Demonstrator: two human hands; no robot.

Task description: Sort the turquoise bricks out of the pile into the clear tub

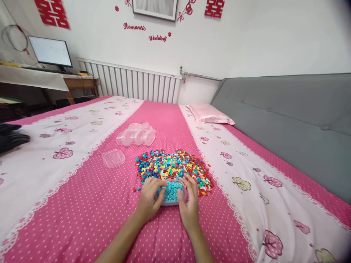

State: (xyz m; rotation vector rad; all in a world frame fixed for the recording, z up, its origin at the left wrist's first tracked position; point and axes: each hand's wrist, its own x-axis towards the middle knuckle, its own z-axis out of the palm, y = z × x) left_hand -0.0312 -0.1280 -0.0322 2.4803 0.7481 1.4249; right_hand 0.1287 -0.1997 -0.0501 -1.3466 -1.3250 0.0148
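A clear plastic container [168, 203] filled with turquoise toy bricks [172, 191] sits on the bed in front of me. At its left rim is my left hand [148, 196], fingers curled, with a turquoise brick showing at the fingertips. My right hand [189, 200] grips the container's right side, thumb over the rim and fingers along the far edge. Just beyond the container spreads a pile of small mixed-colour toy bricks [167, 162], partly hidden by my hands.
A clear lid [113, 159] lies left of the pile, with several clear plastic containers [137, 134] behind it. Farther back are a pink pillow [210, 114], a grey headboard [285, 124] and a radiator [131, 82]. A dark glove-like item [12, 138] lies at the far left.
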